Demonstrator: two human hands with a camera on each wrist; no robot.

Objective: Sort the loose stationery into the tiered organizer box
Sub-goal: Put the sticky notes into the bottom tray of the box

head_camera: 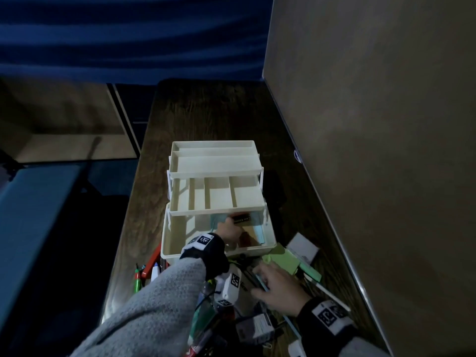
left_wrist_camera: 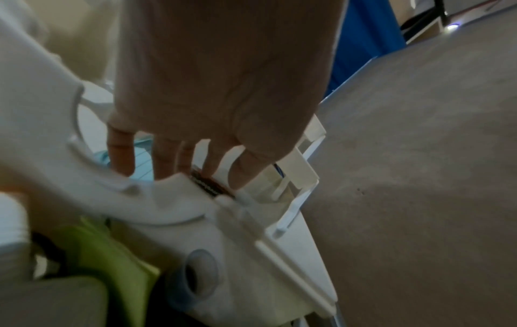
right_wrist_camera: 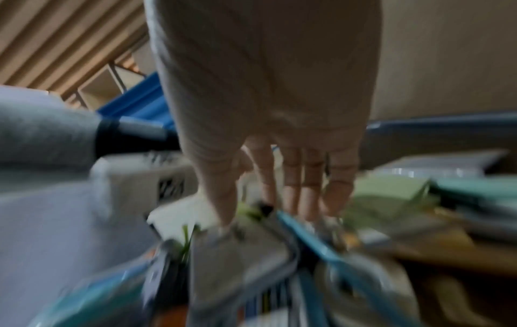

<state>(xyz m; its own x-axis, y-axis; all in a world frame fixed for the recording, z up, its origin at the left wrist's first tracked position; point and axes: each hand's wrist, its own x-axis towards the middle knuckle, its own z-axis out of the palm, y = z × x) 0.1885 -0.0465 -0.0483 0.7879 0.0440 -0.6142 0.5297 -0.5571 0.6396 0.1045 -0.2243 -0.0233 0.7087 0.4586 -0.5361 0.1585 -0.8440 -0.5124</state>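
The cream tiered organizer box (head_camera: 168, 235) stands open on the table, its two upper trays bare. My left hand (head_camera: 228, 228) reaches into the bottom compartment, and its fingertips hold a small dark box (head_camera: 242, 219) at the far end. In the left wrist view the left hand (left_wrist_camera: 196, 174) points down with the ribbed dark box (left_wrist_camera: 208, 185) under its fingertips, just behind the organizer's front wall (left_wrist_camera: 251, 254). A light-blue notebook (head_camera: 258, 233) lies in that compartment. My right hand (head_camera: 270, 283) hovers over the loose pile, its straight fingers (right_wrist_camera: 307, 199) touching a thin blue item (right_wrist_camera: 313, 239); that view is blurred.
Loose stationery crowds the near table: green note pads (head_camera: 283, 258), a small white box (head_camera: 302, 247), a red item (head_camera: 152, 264) and a green marker (head_camera: 137, 279) at the left. A tall wall panel (head_camera: 373, 150) borders the right. Dark wooden table (head_camera: 206, 112) extends behind the organizer.
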